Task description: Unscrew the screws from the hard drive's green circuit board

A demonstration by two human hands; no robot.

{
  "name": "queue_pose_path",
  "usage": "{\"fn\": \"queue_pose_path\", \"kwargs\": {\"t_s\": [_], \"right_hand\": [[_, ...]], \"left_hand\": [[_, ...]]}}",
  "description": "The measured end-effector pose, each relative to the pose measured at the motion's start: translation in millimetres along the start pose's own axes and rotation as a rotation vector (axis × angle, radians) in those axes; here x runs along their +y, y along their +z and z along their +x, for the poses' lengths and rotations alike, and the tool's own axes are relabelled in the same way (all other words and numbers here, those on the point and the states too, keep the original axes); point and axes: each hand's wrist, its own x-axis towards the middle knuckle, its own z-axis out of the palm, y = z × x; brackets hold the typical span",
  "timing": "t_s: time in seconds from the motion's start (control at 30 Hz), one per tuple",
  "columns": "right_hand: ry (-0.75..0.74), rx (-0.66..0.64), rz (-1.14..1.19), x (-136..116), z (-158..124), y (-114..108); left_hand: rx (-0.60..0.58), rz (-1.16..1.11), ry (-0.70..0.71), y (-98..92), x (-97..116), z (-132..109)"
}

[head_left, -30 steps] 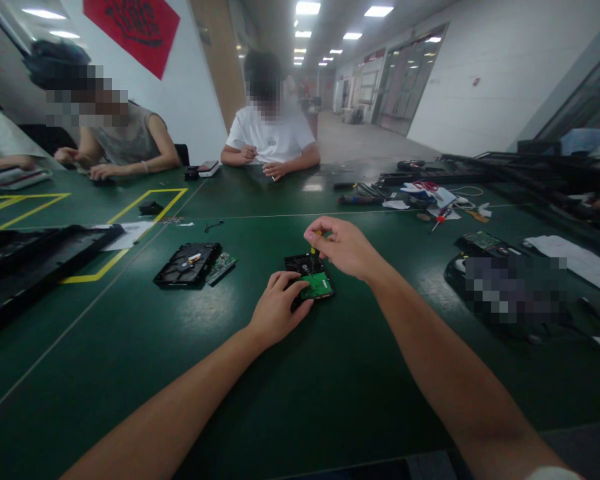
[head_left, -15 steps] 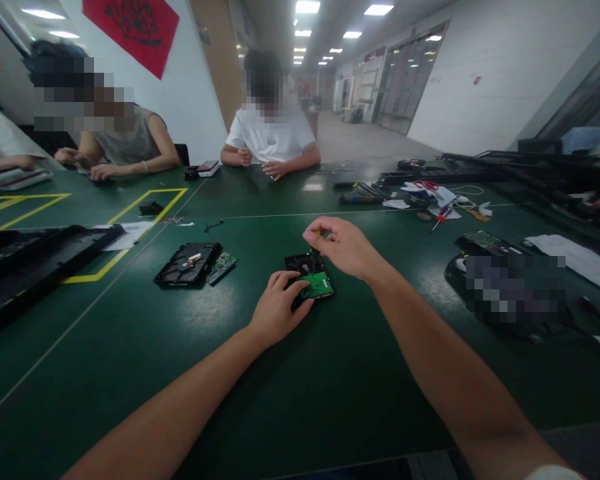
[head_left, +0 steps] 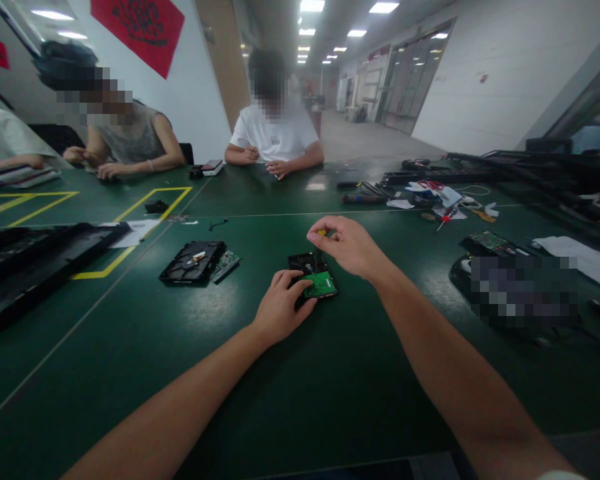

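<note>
A black hard drive (head_left: 300,262) with a green circuit board (head_left: 324,285) lies on the table in front of me. My left hand (head_left: 280,307) grips it at its left and near edges, thumb and fingers around the near-left corner. Above the drive, my right hand (head_left: 349,248) pinches a small screwdriver (head_left: 322,233) by its yellow handle. The thin shaft points down at the drive; where its tip touches is too small to make out.
To the left lie a black casing (head_left: 193,263) and a loose circuit board (head_left: 225,267). Long black housings (head_left: 45,273) stand farther left. A red-handled screwdriver (head_left: 446,219), cables and papers sit at the back right. A blurred dark object (head_left: 520,290) is at right. People sit opposite.
The whole view has shifted slightly to the right. Both hands stay at the drive, and the screwdriver is still held over it, with barely any change in grip.
</note>
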Motion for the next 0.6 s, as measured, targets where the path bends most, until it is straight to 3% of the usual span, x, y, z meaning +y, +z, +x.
{"fn": "queue_pose_path", "kwargs": {"t_s": [0.27,0.6], "right_hand": [[0.096,0.033,0.118,6.6,1.4,4.0],[0.030,0.040,-0.002,0.2,0.2,-0.1]], "left_hand": [[-0.001,-0.009,-0.012,-0.3,-0.2,0.1],[-0.002,0.000,-0.008,-0.1,0.4,0.1]]}}
